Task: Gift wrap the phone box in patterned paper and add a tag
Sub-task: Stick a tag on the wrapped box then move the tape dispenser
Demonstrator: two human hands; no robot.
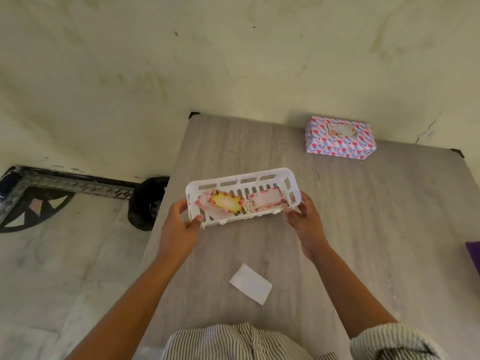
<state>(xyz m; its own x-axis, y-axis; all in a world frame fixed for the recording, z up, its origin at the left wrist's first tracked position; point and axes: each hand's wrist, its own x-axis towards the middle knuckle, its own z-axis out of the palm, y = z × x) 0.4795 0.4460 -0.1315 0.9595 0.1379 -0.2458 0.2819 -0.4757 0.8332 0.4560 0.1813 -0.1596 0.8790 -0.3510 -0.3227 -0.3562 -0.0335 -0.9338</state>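
Wrapped box [340,137] on grey table [363,216]

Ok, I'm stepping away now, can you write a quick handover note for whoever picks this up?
Left hand grips the left end of the white basket; right hand holds its right end.
The basket holds spare tags at mid-table.
Wrapped box sits at the far right of the table, a tag already on top.
A white paper slip lies near the front edge.
Left: set the basket aside, clear the slip.
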